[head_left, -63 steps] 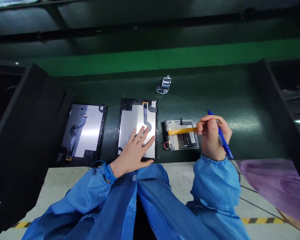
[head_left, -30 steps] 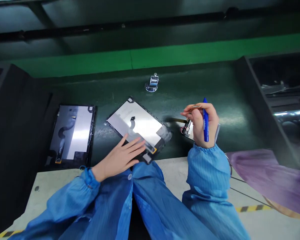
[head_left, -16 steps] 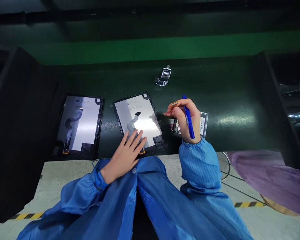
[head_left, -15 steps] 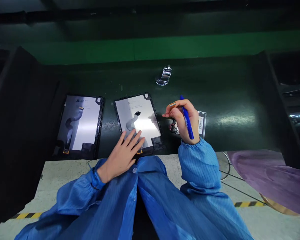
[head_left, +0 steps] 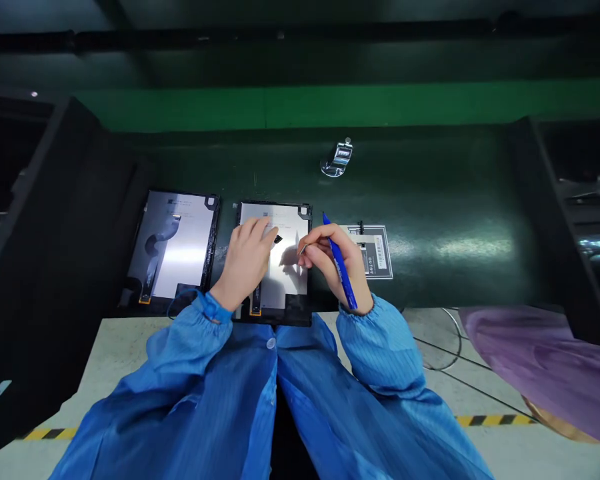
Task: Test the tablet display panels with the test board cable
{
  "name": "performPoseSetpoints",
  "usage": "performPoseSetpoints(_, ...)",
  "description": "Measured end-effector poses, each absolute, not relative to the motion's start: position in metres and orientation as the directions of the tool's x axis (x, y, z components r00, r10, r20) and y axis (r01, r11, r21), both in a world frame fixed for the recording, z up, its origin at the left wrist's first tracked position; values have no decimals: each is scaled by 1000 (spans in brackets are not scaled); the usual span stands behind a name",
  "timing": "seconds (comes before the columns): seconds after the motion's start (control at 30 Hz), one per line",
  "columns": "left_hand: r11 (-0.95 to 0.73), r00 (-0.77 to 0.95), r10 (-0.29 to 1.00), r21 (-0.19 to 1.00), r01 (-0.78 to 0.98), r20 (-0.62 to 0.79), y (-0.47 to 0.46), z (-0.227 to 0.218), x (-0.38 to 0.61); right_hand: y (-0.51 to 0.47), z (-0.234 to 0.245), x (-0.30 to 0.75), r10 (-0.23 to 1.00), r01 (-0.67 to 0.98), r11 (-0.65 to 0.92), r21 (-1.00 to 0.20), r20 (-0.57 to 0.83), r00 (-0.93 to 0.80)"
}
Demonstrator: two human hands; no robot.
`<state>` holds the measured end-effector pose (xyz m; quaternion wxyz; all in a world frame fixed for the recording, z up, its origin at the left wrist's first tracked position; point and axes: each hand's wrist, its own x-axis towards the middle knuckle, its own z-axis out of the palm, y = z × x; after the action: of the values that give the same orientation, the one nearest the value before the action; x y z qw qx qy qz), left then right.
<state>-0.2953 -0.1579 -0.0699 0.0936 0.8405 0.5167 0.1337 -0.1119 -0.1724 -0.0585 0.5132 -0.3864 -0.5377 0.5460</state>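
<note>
From where I stand, the left hand (head_left: 247,260) arches over the middle display panel (head_left: 273,295), fingers bent; I cannot tell whether they pinch anything underneath, though it probably steadies the panel. That panel lies square at the near edge, likely for easy reach, its black connector tip (head_left: 279,239) just beside the fingers. The right hand (head_left: 333,257), at three o'clock over the panel's edge, clasps a blue marker pen (head_left: 340,270) across its palm, presumably leaving thumb and forefinger free; they nip something too small to make out.

At nine o'clock lies a second display panel (head_left: 193,257), back up, its flex cable (head_left: 153,249) showing. Past the right hand sits a labelled electronics module (head_left: 379,255), partly covered; at one o'clock, a chrome tally counter (head_left: 339,159).

The tabletop (head_left: 445,200) is dark green and glossy, with dark partitions (head_left: 545,200) at both sides. Purple cloth (head_left: 520,347) hangs at four o'clock above a pale floor (head_left: 117,360) with yellow-and-black tape (head_left: 497,421).
</note>
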Motion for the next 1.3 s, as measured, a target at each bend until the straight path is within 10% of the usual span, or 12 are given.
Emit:
performPoseSetpoints(0.17,-323,304,942,627,709,141,-144,-77,-289,-176,-61,-106,983,-91,85,-992,98,-157)
performPoseSetpoints(0.27,-95,271,962,963,253,24,-156,-63,-291,-182,-58,-105,984,-55,84,-995,91,-153)
performPoseSetpoints(0.43,199,347,934,934,-296,-89,-183,-42,-283,-191,-50,-110,987,-9,88,-996,88,-136)
performPoseSetpoints(0.7,-121,29,993,957,264,118,-188,-60,-270,-196,-52,-107,989,-34,65,-997,69,-130)
performPoseSetpoints(0.9,-249,203,968,479,842,147,-179,-75,-277,-198,-63,-101,997,-47,65,-997,67,-38)
performPoseSetpoints(1.0,-289,264,957,369,884,117,-173,-78,-277,-198,-67,-101,997,-49,64,-997,66,-32)
performPoseSetpoints(1.3,-341,163,932,626,701,324,-185,-72,-278,-197,-68,-114,991,232,108,-967,85,-107)
